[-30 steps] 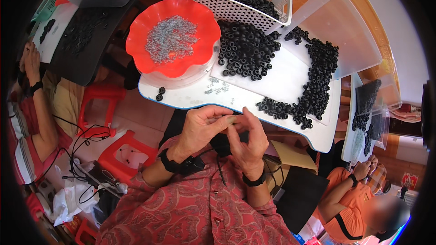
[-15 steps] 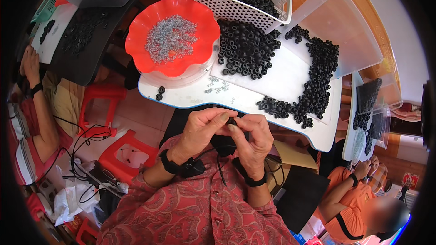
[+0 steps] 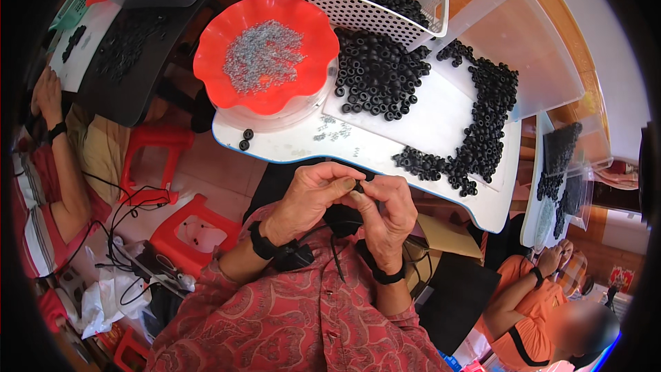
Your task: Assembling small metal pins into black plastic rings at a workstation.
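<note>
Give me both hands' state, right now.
Left hand: closed, fingers pinching a small black piece.
Right hand: closed, fingers pinching the same small black piece.

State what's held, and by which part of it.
A small black piece, shape mostly covered, pinched by fingertips of the left hand and the right hand; gripped part can't be told.

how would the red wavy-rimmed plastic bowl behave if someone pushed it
The red wavy-rimmed bowl could tip or slide, being perched on a round whitish container. Its loose, small silvery pieces would probably shift or spill, since its sides look shallow.
</note>
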Motion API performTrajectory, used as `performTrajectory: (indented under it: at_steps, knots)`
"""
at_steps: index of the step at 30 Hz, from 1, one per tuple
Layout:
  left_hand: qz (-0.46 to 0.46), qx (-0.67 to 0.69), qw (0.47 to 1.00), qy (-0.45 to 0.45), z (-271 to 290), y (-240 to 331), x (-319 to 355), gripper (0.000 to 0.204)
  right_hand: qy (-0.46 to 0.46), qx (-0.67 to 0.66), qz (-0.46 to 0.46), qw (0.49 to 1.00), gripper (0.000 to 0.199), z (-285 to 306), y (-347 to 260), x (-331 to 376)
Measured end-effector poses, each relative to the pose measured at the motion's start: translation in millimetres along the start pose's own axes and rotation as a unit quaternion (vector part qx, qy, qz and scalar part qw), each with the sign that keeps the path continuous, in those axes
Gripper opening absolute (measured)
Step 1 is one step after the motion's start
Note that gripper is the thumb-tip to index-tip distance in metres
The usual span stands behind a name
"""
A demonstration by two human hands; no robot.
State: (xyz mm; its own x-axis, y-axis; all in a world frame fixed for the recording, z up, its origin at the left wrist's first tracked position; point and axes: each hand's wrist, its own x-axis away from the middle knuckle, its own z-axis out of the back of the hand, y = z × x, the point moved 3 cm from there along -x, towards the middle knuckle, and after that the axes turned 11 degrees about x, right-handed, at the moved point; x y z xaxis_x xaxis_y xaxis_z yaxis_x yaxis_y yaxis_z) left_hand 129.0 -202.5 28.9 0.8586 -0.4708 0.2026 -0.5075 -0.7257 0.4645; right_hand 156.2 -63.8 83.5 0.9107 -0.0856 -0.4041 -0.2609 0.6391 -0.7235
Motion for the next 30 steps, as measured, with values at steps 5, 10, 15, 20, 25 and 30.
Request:
performTrajectory:
  at_steps: [5, 10, 15, 20, 25, 30]
  knots:
    - [-0.001, -0.051, 0.999, 0.017, 0.0, 0.4, 1.5, 0.019, -0.004, -0.004, -0.021, 1.000, 0.020, -0.8, 1.5, 2.8]
    - [-0.008, -0.070, 0.997, 0.035, -3.8, 1.1, 3.2, 0.020, 0.004, -0.027, -0.016, 1.000, 0.017, -3.0, 6.1, 5.0]
    - [-0.006, -0.087, 0.995, 0.042, -2.1, 0.8, 3.8, 0.022, 0.007, -0.023, -0.012, 1.000, 0.017, -3.4, 5.2, 5.8]
    - [-0.006, -0.068, 0.997, 0.044, -1.9, -1.8, 3.8, 0.022, 0.016, -0.013, -0.018, 1.000, 0.016, -4.6, 5.1, 7.4]
    - [-0.031, -0.060, 0.997, 0.039, -1.5, -4.8, 2.2, 0.020, 0.030, -0.004, -0.021, 0.999, 0.017, -4.6, 6.5, 9.9]
    - [-0.071, -0.133, 0.988, 0.042, -5.4, 1.0, 2.9, 0.020, 0.033, -0.019, -0.001, 0.999, 0.017, -6.1, 6.4, 7.8]
